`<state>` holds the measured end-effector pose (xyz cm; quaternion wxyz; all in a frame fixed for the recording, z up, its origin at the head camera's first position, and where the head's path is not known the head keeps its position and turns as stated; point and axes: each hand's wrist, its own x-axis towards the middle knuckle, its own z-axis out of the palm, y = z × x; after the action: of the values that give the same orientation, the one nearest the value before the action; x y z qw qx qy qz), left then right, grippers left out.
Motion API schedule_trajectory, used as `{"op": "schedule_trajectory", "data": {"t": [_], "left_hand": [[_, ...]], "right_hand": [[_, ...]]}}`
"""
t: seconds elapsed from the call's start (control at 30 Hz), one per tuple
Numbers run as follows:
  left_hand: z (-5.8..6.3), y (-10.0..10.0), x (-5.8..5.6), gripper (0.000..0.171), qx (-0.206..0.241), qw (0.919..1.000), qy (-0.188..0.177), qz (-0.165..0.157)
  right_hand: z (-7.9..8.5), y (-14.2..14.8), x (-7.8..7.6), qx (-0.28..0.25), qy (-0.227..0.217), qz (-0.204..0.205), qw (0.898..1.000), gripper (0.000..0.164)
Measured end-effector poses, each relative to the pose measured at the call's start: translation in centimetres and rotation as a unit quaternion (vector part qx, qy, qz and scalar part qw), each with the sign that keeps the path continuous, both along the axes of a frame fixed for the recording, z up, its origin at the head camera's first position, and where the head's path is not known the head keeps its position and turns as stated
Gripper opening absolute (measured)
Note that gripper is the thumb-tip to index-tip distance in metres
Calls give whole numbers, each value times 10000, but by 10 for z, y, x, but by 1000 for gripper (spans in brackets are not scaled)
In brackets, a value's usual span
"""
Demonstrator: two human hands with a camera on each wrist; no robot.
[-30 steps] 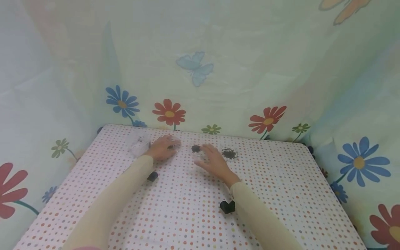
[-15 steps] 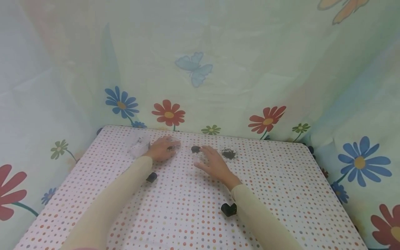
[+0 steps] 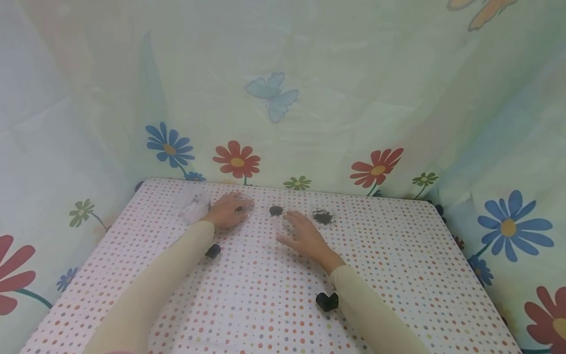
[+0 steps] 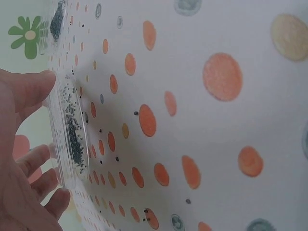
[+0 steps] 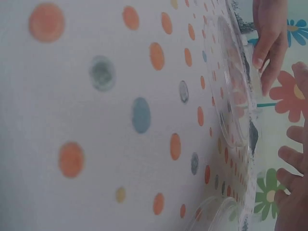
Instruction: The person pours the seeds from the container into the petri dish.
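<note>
Along the far edge of the dotted table (image 3: 247,305), left of that edge's midpoint, the left hand (image 3: 226,211) grasps a transparent round dish (image 4: 60,130), thumb at one side of the rim and fingers at the other. In the left wrist view I see dark grains (image 4: 73,137) gathered inside the dish and a few loose grains (image 4: 136,113) strewn on the table beside it. The right hand (image 3: 305,238), just right of the midpoint, is released, its fingers spread. Near it, in the right wrist view, lies a transparent disc (image 5: 234,96); I cannot tell whether this is a lid or a dish, nor whether the fingertips touch it. Part of a second disc (image 5: 211,216) shows at the lower border of that view.

Between the hands, near the middle of the far edge, is a dark heap (image 3: 276,211); to the right of the right hand, a looser dark pile (image 3: 323,217). Toward the far left corner I note a whitish, see-through item (image 3: 196,206) with dark specks, its form blurred. Pale sleeves (image 3: 146,290) cross the near edge, a black block (image 3: 327,302) beside the right one. Beyond the far edge hangs a backdrop (image 3: 318,98) printed with flowers and butterflies.
</note>
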<state>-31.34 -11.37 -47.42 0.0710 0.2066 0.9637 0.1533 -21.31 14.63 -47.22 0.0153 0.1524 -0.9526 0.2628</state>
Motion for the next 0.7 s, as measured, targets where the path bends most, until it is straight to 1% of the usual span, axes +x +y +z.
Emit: {"op": "schedule_trajectory", "data": {"t": [0.2, 0.53, 0.7], "left_hand": [[2, 0, 1, 47, -21, 10000, -30, -18], [3, 0, 1, 47, 87, 9999, -52, 1], [4, -1, 1, 47, 69, 10000, -70, -12]], "right_hand": [[-1, 0, 2, 144, -17, 13, 9999, 76], [0, 1, 5, 203, -47, 87, 9997, 77], [0, 1, 8, 90, -87, 152, 9998, 77]]}}
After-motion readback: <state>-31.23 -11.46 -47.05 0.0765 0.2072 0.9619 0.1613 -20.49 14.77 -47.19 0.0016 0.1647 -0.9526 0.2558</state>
